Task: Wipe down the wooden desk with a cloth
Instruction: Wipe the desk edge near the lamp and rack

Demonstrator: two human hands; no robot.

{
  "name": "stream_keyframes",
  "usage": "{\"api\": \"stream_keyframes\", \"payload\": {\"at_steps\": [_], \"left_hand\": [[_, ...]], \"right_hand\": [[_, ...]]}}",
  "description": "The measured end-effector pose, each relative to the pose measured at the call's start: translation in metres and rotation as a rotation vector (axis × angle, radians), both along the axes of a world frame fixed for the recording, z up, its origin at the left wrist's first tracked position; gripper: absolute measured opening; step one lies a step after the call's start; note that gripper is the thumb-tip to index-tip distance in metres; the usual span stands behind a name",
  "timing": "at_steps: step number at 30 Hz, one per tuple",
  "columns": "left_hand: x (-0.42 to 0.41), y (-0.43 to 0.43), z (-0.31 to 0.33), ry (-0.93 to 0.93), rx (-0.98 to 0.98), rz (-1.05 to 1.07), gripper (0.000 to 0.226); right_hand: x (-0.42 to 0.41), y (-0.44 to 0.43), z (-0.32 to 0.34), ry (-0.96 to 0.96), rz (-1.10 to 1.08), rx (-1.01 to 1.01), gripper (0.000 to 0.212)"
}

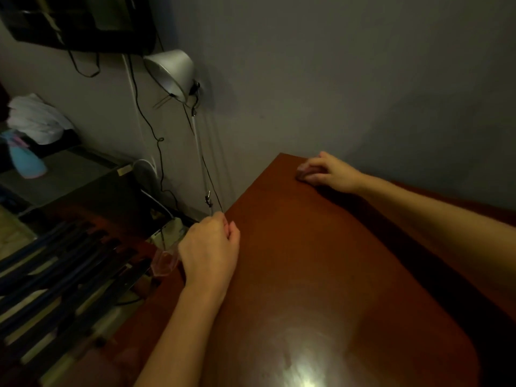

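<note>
The reddish-brown wooden desk (321, 275) fills the lower right, its far edge against the grey wall. My right hand (331, 174) is at the far corner, fingers curled over a small pinkish cloth (303, 174) that it presses onto the desk top. My left hand (209, 247) is at the desk's left edge with its fingers curled round the bottom of the lamp's thin stem (199, 152). A pinkish translucent thing (163, 262) shows just below that hand; I cannot tell what it is.
A white lamp shade (171, 72) hangs over the left edge, with black cables (152, 127) down the wall. Left of the desk are a dark cabinet (83, 185), a blue spray bottle (26, 160), white fabric (36, 118) and dark slats (55, 275).
</note>
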State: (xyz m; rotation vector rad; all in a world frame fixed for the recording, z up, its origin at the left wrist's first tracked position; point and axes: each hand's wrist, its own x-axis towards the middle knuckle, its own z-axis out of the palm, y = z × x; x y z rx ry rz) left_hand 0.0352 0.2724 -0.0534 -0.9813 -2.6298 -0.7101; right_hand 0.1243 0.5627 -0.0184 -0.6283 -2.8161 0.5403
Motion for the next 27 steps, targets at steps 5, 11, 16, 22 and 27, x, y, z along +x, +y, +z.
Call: {"api": "stream_keyframes", "payload": {"at_steps": [5, 11, 16, 22, 27], "left_hand": [[0.001, 0.0, 0.001, 0.004, -0.014, 0.005, 0.027], [0.0, 0.0, 0.004, -0.012, -0.009, 0.004, 0.026], [0.0, -0.002, 0.002, 0.003, 0.014, 0.001, 0.027], [0.001, -0.002, 0.003, 0.012, -0.01, 0.012, 0.025], [0.003, -0.002, 0.005, -0.014, 0.006, 0.015, 0.025]], "right_hand": [[-0.03, 0.032, 0.0, -0.007, -0.258, 0.196, 0.024], [-0.104, 0.013, 0.001, -0.015, -0.269, 0.1, 0.027], [-0.041, 0.007, 0.001, -0.027, -0.003, 0.018, 0.02], [-0.022, 0.04, -0.004, -0.004, -0.258, 0.151, 0.021], [-0.059, -0.018, -0.008, 0.06, -0.099, 0.143, 0.025]]}}
